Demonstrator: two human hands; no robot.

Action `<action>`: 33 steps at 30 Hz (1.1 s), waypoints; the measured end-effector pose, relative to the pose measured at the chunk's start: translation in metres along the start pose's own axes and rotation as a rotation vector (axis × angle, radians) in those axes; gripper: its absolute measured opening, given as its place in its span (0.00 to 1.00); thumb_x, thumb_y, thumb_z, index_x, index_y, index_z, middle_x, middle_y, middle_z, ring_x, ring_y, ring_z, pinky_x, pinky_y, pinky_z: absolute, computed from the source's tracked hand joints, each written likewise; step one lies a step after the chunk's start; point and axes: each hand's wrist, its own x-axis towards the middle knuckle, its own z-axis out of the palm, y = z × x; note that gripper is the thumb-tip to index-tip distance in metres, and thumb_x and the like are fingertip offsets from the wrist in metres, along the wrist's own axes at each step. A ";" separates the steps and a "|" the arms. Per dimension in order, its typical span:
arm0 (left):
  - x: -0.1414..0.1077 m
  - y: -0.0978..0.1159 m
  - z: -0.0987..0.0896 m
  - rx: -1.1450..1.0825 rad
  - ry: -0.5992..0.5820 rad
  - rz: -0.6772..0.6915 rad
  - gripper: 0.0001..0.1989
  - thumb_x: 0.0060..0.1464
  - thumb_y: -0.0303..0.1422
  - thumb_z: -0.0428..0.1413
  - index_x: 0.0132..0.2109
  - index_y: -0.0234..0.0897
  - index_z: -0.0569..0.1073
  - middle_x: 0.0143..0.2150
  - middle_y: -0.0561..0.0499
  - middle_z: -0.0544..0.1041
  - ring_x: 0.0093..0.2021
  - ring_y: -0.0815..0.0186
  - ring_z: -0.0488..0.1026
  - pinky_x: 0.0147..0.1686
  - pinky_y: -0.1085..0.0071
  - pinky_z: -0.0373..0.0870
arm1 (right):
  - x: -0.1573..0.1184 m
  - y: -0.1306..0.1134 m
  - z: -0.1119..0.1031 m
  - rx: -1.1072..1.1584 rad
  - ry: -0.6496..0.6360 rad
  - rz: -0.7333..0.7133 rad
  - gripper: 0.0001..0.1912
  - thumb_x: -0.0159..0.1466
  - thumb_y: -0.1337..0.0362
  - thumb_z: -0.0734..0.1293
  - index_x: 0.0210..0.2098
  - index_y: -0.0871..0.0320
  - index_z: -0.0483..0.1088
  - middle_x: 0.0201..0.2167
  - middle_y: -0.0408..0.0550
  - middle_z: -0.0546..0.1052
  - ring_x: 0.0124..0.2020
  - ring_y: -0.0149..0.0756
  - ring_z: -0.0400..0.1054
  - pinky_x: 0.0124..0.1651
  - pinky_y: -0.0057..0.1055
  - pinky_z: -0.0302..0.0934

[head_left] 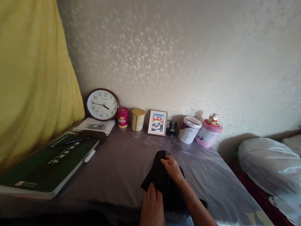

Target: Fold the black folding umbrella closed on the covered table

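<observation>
A piece of black cloth (158, 170), perhaps a garment, lies bunched on the table (113, 172) in front of me; its kind does not show. My right hand (173, 169) is closed on its upper part, thumb and fingers pinching the fabric. Lower down and to the left, my left hand (152, 206) has its fingers pressed together at the cloth's near left edge. Part of the cloth is hidden under my right forearm.
Along the wall stand a clock (102, 105), a pink can (123, 117), a yellow-lidded can (138, 120), a framed panda picture (157, 123), a black object (172, 128), a white tub (189, 130) and a pink jar (207, 134). A green book (46, 164) lies left; plastic bags (278, 165) right.
</observation>
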 end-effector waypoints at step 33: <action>0.005 -0.008 0.015 0.216 0.144 0.121 0.37 0.48 0.26 0.48 0.64 0.34 0.44 0.63 0.34 0.53 0.61 0.49 0.55 0.52 0.57 0.63 | 0.009 0.025 -0.009 -0.283 -0.149 -0.752 0.17 0.67 0.62 0.54 0.46 0.53 0.70 0.47 0.49 0.75 0.55 0.39 0.61 0.60 0.49 0.47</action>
